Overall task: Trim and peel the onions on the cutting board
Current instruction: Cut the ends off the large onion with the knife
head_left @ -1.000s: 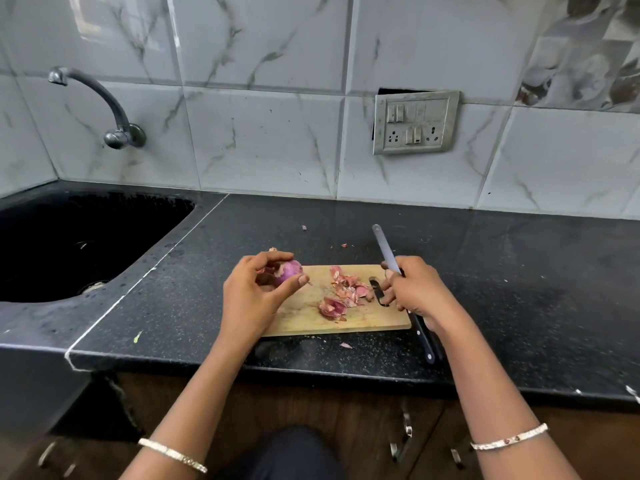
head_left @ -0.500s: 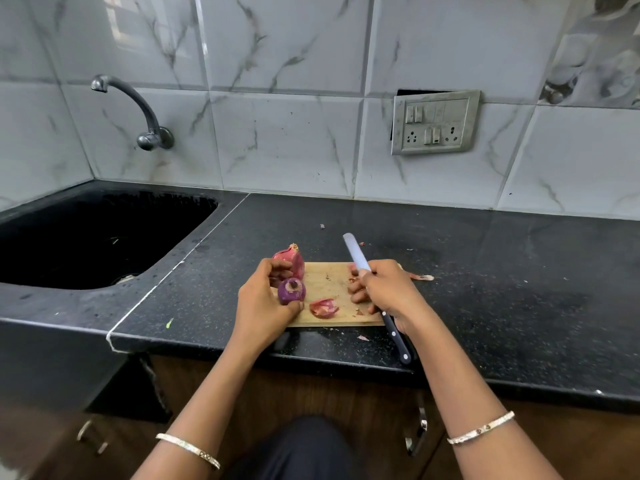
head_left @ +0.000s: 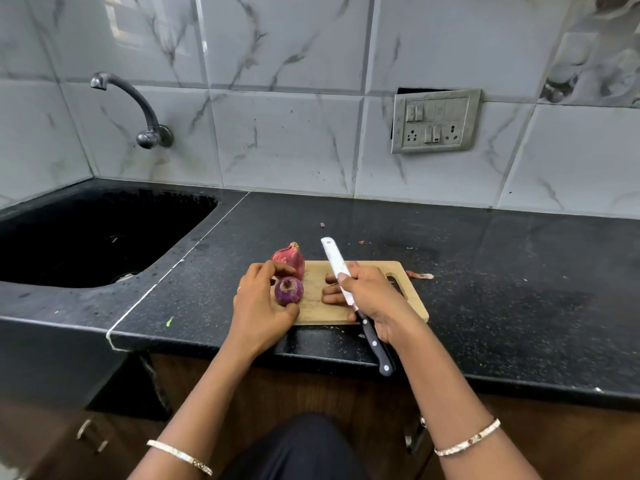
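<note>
A small wooden cutting board (head_left: 408, 299) lies on the black counter near its front edge. My left hand (head_left: 258, 306) holds a peeled purple onion (head_left: 289, 291) at the board's left end, cut end up. Just behind it stands an unpeeled red onion (head_left: 289, 259), touched by my left fingers. My right hand (head_left: 370, 296) grips a knife (head_left: 334, 259) with a black riveted handle; its blade points up and away over the board, and my fingers rest on the wood.
A black sink (head_left: 86, 233) with a wall tap (head_left: 138, 109) lies to the left. A piece of onion skin (head_left: 420, 276) lies on the black counter (head_left: 519, 289) just right of the board. A switch plate (head_left: 434, 121) is on the tiled wall.
The pile of skins has gone from the board; one piece now lies on the counter to its right. The peeled onion came down beside the unpeeled one. The camera moved closer.
</note>
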### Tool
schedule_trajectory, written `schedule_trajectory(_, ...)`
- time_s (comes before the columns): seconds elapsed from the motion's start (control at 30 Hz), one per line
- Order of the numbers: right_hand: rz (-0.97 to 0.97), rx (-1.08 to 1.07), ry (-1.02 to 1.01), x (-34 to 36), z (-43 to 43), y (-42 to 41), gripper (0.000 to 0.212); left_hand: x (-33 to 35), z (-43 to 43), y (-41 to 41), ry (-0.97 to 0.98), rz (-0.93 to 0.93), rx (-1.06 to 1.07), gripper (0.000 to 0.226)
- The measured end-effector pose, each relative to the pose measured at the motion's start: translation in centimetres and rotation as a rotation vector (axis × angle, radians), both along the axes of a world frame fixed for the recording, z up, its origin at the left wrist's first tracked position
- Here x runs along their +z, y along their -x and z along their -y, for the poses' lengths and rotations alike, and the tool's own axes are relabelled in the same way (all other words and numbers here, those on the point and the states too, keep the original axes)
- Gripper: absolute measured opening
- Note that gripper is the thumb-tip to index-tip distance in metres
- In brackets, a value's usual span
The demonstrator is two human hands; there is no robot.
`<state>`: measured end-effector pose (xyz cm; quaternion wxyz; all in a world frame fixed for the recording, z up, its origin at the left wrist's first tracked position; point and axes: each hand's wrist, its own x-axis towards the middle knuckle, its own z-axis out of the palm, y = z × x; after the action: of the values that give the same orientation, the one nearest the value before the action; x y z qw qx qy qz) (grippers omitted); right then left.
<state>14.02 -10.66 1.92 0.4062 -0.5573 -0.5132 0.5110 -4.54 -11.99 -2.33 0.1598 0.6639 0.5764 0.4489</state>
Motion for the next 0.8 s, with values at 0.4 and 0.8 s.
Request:
schedule_trajectory(0.4,-0.27,-0.254,-0.037,3.6,-1.6,-9.1,0.025,1.4,-1.5,0.2,0.007,0.02,0.154,0.069)
schedule_trajectory(0.8,0.532,-0.277,-0.044,0.7,-3.7,-10.8,0.029,2.9,-5.0,-1.4,0.293,-0.177,0.265,0.083)
